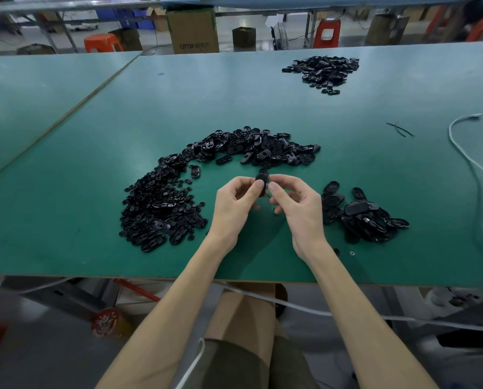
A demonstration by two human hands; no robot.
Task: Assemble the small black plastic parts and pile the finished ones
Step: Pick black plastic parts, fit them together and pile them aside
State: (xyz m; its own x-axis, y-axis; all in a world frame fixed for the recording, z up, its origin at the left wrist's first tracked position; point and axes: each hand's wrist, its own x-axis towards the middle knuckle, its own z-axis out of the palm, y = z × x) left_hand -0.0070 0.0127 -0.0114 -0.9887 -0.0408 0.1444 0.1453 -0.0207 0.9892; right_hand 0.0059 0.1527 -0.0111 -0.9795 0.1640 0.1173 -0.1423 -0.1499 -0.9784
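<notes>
Head view: I've got a green surface (94, 153) in a workshop, boxes (192, 29) and red stools (326, 33) behind. The left hand (231, 209) and right hand (302, 209) both pinch one glossy black oval part (261, 181) just above it, among loose piles (161, 203).

Left hand (236, 204), right hand (296, 203): bare. Forearms (161, 313): bare down to lower frame edge. Shorts (234, 366): dark olive, lower centre, hemmed across thighs (243, 315).

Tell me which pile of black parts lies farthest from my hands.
The small far pile, up to the right; the curved heap and the near pile by the right hand both lie much closer.
</notes>
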